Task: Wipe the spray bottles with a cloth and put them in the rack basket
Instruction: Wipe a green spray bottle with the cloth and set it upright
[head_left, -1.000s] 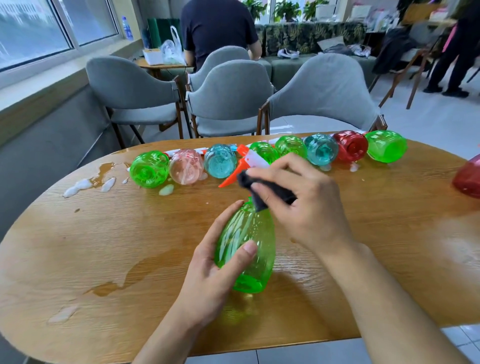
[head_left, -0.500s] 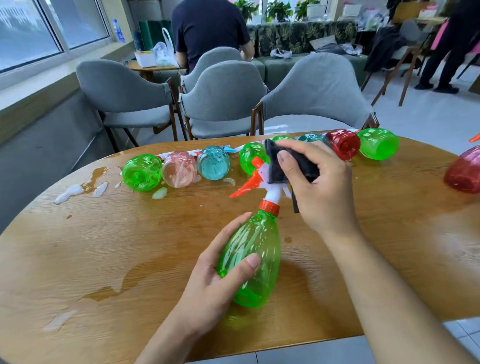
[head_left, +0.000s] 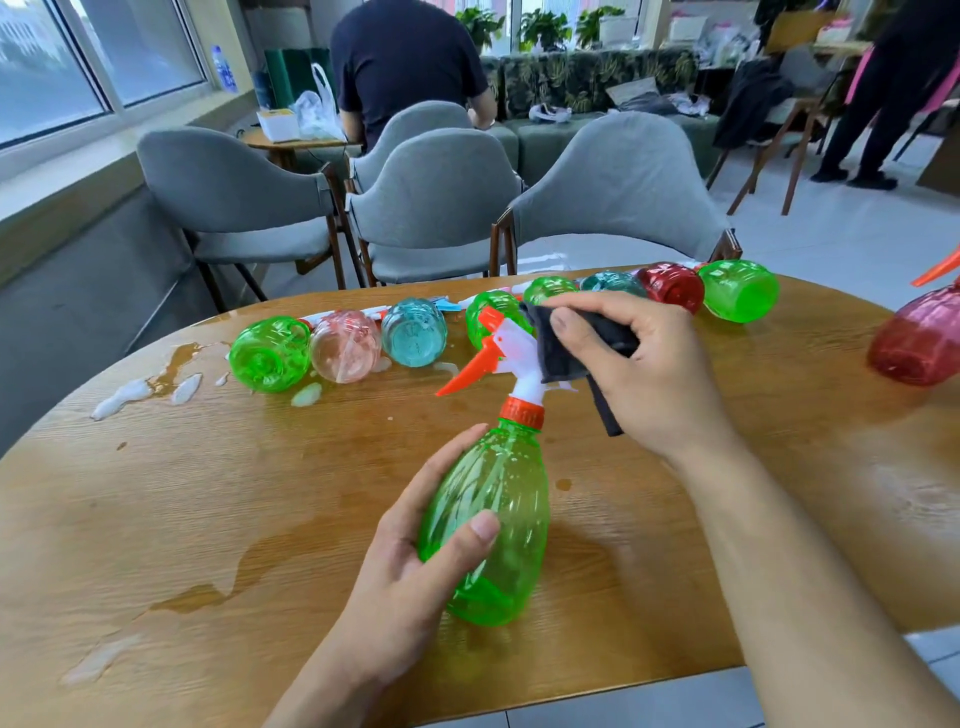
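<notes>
Near the front edge of the oval wooden table (head_left: 156, 519), a clear green plastic spray bottle (head_left: 493, 519) is held tilted, its base low toward the viewer and its neck raised away. It is gripped around the belly by the left hand (head_left: 415, 582), thumb across the front and fingers curled behind, apparently so that the bottle is steadied and its top is offered up for cleaning. Above the orange collar, the white and orange trigger head (head_left: 498, 353) is pointed to the left. A dark grey cloth (head_left: 561, 343) is pinched in the right hand (head_left: 639, 374) and pressed against the back of that trigger head, with a loose end hanging below the palm; the wiping of the nozzle seems to be the step in hand. Thin pools of spilled liquid (head_left: 218, 587) are spread over the wood to the left of the bottle, and foamy white patches (head_left: 135, 389) lie nearer the left edge.

Along the far edge, a row of further clear plastic bottles (head_left: 343, 353) in green, pink, teal and red is laid on its side, bases facing the viewer, probably waiting for their turn. One red bottle (head_left: 919, 338) lies apart at the right edge. No rack basket can be seen. Beyond the table stand grey upholstered chairs (head_left: 431, 197), and a seated person (head_left: 405, 67) is turned away.
</notes>
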